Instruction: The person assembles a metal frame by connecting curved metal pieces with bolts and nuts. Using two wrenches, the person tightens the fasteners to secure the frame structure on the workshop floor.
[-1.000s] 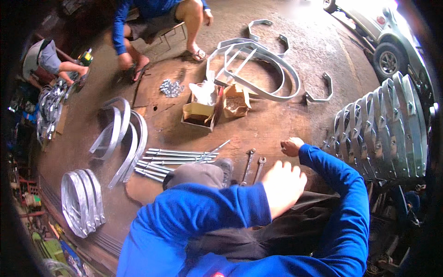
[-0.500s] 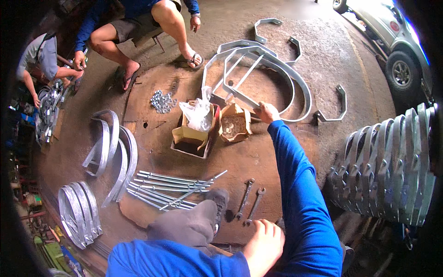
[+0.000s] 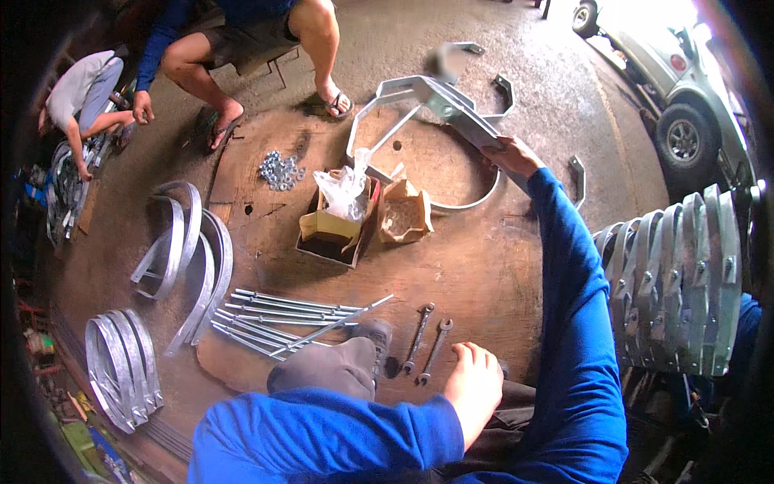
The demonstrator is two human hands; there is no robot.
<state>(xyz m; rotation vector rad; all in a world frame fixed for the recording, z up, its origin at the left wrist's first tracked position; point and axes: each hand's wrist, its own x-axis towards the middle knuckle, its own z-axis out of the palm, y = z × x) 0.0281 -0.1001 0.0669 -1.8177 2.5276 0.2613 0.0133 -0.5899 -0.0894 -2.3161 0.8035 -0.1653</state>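
Here, in the upper centre of the frame, our right hand (image 3: 511,155) is closed around the straight bar of a galvanised steel clamp frame (image 3: 435,105), a curved band with flat cross-pieces that lies partly raised off the round wooden table (image 3: 484,266). We judge this frame to be heavy and fully stiff, with a smooth zinc-coated surface that could slip in a bare palm and edges that may be sharp. The flat bar where we hold it looks like the best place to grip, since it gives the fingers something to wrap, though a second grip on the curved band would likely steady it.

Our left hand (image 3: 474,385) rests low in the centre of the frame, fingers loosely curled and holding nothing, just beside 2 spanners (image 3: 427,345) lying on the table edge.

To the left of the spanners lies a bundle of long threaded rods (image 3: 282,316). In the middle of the table stand open cardboard boxes (image 3: 343,222), 1 with a crumpled plastic bag in it, and a heap of nuts (image 3: 280,168) sits above and to the left of them. Curved steel bands (image 3: 189,258) lie at the left, and a stack of finished clamps (image 3: 681,278) fills the right of the frame. Other people crouch at the upper left.
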